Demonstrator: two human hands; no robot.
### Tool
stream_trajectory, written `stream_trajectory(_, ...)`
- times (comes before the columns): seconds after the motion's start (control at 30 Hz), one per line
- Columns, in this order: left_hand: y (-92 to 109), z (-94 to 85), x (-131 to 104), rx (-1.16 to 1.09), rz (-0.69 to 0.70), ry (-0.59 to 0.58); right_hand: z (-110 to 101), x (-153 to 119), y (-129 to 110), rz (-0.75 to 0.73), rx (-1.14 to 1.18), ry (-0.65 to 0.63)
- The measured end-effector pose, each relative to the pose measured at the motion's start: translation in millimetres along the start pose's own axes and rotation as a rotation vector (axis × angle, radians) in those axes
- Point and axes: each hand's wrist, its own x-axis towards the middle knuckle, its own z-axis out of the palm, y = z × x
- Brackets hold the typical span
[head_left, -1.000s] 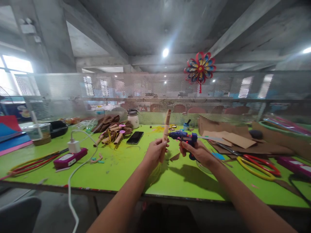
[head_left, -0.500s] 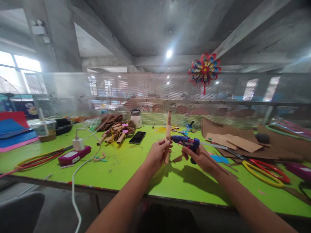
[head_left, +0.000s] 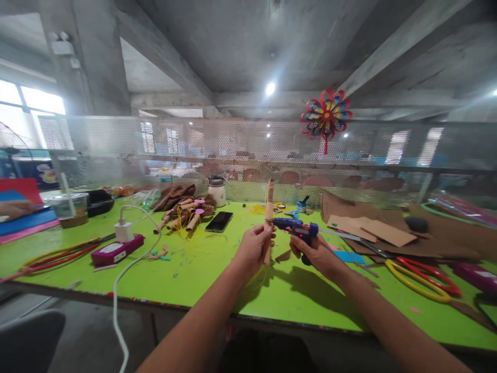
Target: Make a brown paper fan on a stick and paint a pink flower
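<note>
Above the green table (head_left: 186,282), my left hand (head_left: 254,246) is closed around a rolled brown paper tube (head_left: 269,199), held nearly upright. My right hand (head_left: 316,253) grips a dark blue glue gun (head_left: 297,228) with a small red light on its body. The gun's nozzle points left and meets the tube just above my left fingers; whether glue comes out is too small to tell. Thin yellow strands hang by the tube's lower end. A brown paper scrap (head_left: 283,256) lies beneath the gun.
Brown tubes with yellow strands (head_left: 190,210) and a phone (head_left: 219,221) lie at centre left. Scissors (head_left: 423,277) and brown paper (head_left: 388,230) are on the right. At left are more scissors (head_left: 66,254), a purple power strip (head_left: 116,249), a white cable (head_left: 116,295) and another person's hand (head_left: 17,209).
Another person's hand has come into view at the far left, over the coloured sheets. My hands, the tube and the glue gun stay almost in place.
</note>
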Motion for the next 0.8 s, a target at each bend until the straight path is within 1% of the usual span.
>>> stream_trajectory(0.13,-1,-0.9,0,0.03,0.014,0.005,1,1,1,-0.002,0.003,0.016)
stream_trajectory(0.37,0,-0.4,0,0.016,0.004,-0.004,5,-1,-8,0.043,0.01,0.036)
stream_trajectory(0.8,-2,-1.5,1,0.017,0.009,-0.003,6,0,-6,0.062,0.035,0.056)
